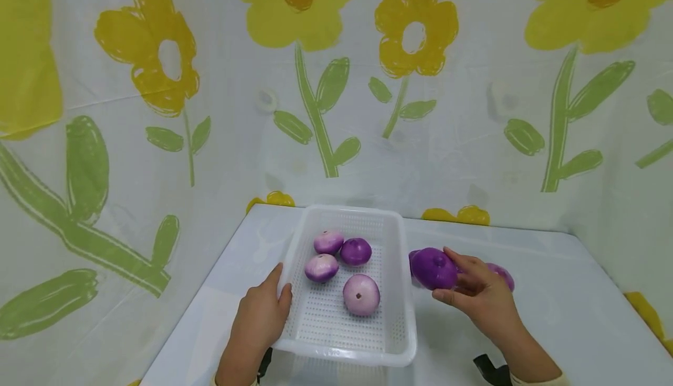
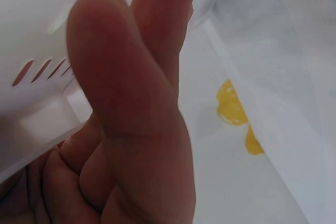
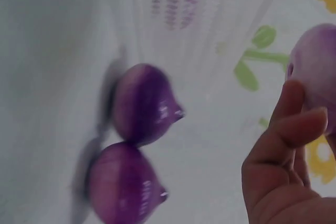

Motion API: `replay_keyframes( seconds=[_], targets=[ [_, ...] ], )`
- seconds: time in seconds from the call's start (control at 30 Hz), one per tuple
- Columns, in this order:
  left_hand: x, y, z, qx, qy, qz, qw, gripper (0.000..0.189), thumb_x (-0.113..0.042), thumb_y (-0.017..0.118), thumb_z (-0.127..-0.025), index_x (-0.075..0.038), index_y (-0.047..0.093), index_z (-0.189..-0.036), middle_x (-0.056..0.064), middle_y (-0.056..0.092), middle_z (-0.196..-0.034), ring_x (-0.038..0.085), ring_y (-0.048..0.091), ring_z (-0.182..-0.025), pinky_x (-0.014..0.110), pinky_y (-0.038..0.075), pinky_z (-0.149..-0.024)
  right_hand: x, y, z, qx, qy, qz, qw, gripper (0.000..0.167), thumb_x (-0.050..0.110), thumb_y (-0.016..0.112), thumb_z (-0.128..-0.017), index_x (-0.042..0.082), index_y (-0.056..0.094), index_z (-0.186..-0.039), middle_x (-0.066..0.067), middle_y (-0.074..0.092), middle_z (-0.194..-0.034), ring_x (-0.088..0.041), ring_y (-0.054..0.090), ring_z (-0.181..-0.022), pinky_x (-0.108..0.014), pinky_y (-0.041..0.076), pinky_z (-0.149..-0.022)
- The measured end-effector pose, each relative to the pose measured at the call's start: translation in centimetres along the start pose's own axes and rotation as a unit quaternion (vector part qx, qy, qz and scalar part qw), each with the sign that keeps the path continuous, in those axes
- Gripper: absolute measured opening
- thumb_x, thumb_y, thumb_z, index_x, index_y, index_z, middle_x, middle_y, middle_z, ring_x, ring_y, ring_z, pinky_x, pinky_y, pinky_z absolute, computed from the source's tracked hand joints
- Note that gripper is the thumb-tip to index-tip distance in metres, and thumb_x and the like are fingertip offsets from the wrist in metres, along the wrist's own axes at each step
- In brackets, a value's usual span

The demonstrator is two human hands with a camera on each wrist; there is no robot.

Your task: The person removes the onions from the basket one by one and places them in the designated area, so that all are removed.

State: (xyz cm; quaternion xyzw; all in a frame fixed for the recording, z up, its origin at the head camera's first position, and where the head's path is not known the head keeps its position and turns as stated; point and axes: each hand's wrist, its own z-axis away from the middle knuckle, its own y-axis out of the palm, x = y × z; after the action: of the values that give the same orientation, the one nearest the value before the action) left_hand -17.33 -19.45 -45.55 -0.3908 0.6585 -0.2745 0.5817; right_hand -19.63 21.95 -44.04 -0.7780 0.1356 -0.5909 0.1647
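My left hand (image 1: pixel 257 316) grips the left rim of a white perforated plastic basket (image 1: pixel 321 333). In the left wrist view the thumb (image 2: pixel 131 103) is up close, with other fingers curled beside the basket's slotted wall (image 2: pixel 31 93). Several purple-and-white onions (image 1: pixel 361 295) lie in the basket. Just right of it, my right hand (image 1: pixel 489 292) holds a glossy purple onion (image 1: pixel 433 269) between thumb and fingers, raised over the table. The right wrist view shows that onion (image 3: pixel 317 72) at its right edge. Two more onions (image 3: pixel 144 103) lie side by side on the table, partly hidden behind the hand in the head view.
The white table (image 1: pixel 557 310) meets a hanging cloth (image 1: pixel 457 158) printed with yellow flowers along its back and sides. A black strap (image 1: pixel 491 369) is by the right wrist.
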Motion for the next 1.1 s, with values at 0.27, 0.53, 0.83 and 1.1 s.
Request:
replay_keyframes(
  seconds=[0.27,0.53,0.83,1.1],
  targets=[
    [0.0,0.1,-0.1,0.011,0.003,0.003,0.9999,0.055,-0.023,0.063,-0.106,0.003,0.05,-0.153,0.028,0.074,-0.111,0.025,0.071,-0.078,0.058,0.058,-0.077,-2.2,-0.2,-0.3,-0.02,0.073,0.031,0.9967,0.088,0.036,0.095,-0.078,0.032,0.055,-0.156,-0.011,0.054,-0.146,-0.029,0.069,-0.115,-0.028,0.06,-0.082],
    [0.2,0.1,-0.2,0.012,0.0,0.0,0.9999,0.057,-0.024,0.062,-0.106,0.003,0.049,-0.155,0.026,0.075,-0.109,0.026,0.072,-0.08,0.058,0.058,-0.078,-3.2,0.7,-0.5,0.001,0.056,0.053,0.997,0.086,0.033,0.098,-0.074,0.023,0.061,-0.151,-0.021,0.056,-0.148,-0.033,0.072,-0.109,-0.033,0.06,-0.082],
    [0.4,0.4,-0.3,0.008,-0.007,-0.004,0.9999,0.057,-0.025,0.062,-0.106,0.002,0.049,-0.155,0.025,0.075,-0.108,0.026,0.072,-0.081,0.058,0.059,-0.079,-4.2,1.5,-0.5,0.006,0.059,0.099,0.9934,0.086,0.038,0.1,-0.07,0.022,0.066,-0.147,-0.016,0.067,-0.139,-0.027,0.074,-0.103,-0.036,0.061,-0.082],
    [0.4,0.4,-0.4,0.016,-0.01,-0.005,0.9998,0.058,-0.026,0.061,-0.106,0.003,0.047,-0.156,0.026,0.074,-0.113,0.026,0.072,-0.082,0.059,0.058,-0.081,-4.8,1.8,-0.5,0.022,0.087,0.121,0.9886,0.084,0.035,0.101,-0.066,0.024,0.069,-0.143,0.0,0.074,-0.094,-0.018,0.067,-0.089,-0.032,0.052,-0.063]
  ],
)
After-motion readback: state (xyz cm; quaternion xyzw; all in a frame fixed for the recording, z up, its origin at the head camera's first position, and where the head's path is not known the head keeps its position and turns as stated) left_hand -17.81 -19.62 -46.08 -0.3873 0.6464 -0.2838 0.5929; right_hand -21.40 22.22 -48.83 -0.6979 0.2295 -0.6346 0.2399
